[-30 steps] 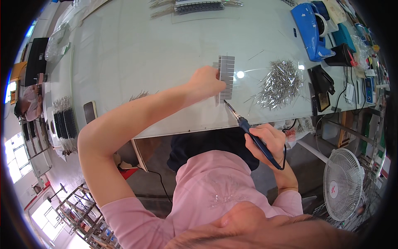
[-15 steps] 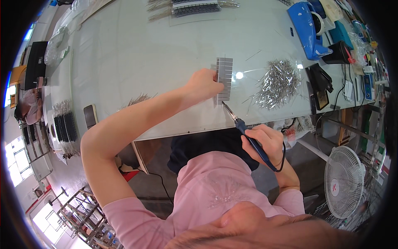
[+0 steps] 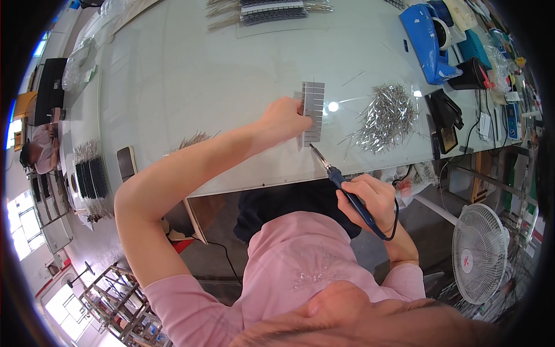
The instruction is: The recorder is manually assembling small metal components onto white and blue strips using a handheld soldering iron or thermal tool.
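Observation:
My left hand [image 3: 287, 120] is closed on the left side of a grey slotted strip [image 3: 313, 110], which stands lengthwise away from me on the pale table. Its fingertips are partly hidden by the strip. In my right hand [image 3: 370, 199] is a soldering iron [image 3: 354, 199] with a dark blue handle, gripped like a pen. The iron's metal tip points up and left, close to the near end of the strip; I cannot tell whether they touch. Right of the strip lies a heap of thin silvery wire pieces [image 3: 386, 118].
A black iron stand [image 3: 446, 124] and a blue tape dispenser [image 3: 425, 43] sit at the right. Bundles of wired dark strips lie at the far edge [image 3: 273, 13] and at the left [image 3: 91, 176]. A phone [image 3: 126, 162] rests near the left front edge. A white fan [image 3: 478, 254] stands below right.
The strip and the soldering iron's tip have shifted very slightly toward me. Both hands keep their hold.

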Tool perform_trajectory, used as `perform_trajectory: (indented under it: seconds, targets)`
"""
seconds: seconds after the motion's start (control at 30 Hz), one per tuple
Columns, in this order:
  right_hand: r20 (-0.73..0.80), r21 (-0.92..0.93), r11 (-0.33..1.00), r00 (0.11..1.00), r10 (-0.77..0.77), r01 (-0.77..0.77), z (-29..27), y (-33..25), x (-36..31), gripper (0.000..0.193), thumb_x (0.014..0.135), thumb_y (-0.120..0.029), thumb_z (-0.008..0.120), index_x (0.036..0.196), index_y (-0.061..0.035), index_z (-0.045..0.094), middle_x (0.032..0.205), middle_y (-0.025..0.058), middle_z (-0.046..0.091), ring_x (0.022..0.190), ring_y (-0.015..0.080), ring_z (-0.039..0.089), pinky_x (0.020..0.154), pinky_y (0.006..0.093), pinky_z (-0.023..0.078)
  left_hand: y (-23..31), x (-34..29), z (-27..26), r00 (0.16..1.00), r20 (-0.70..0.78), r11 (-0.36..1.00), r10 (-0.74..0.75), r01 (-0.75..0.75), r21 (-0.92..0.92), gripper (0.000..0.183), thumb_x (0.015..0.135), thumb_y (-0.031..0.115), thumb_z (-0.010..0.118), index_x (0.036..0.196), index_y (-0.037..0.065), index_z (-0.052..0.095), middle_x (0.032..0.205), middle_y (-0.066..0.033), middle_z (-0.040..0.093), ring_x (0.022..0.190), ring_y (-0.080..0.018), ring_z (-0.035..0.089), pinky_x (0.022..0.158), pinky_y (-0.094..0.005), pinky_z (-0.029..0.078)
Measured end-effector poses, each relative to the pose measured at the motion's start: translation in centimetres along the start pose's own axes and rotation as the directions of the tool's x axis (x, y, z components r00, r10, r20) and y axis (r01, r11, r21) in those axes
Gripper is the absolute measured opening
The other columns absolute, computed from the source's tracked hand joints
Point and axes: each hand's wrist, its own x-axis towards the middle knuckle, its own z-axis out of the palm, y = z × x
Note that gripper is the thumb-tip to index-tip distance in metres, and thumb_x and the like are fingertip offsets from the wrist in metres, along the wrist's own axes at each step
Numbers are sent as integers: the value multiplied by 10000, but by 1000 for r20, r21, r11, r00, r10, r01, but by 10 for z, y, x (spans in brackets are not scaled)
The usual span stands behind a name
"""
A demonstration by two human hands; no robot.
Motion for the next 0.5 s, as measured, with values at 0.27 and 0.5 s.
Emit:
perform_trajectory:
  seconds: [0.27,0.5]
  targets:
    - [-14,-7,1000,1000,-2,2,1,1,0,252,673,15,784,870,-24,631,717,104,631,552,245,621,485,296,472,-2,2,2,1000,-7,1000,9,-9,8,330,798,192,593,1045,-6,685,902,-129,688,824,-223,645,709,-368,501]
    - [-2,-18,1000,1000,-23,23,1,0,-2,271,680,-27,784,907,-60,638,733,75,612,552,243,601,486,322,479,-4,2,1,1000,-1,1000,16,-16,4,318,800,194,597,1031,-6,684,872,-118,680,803,-212,637,697,-365,499]
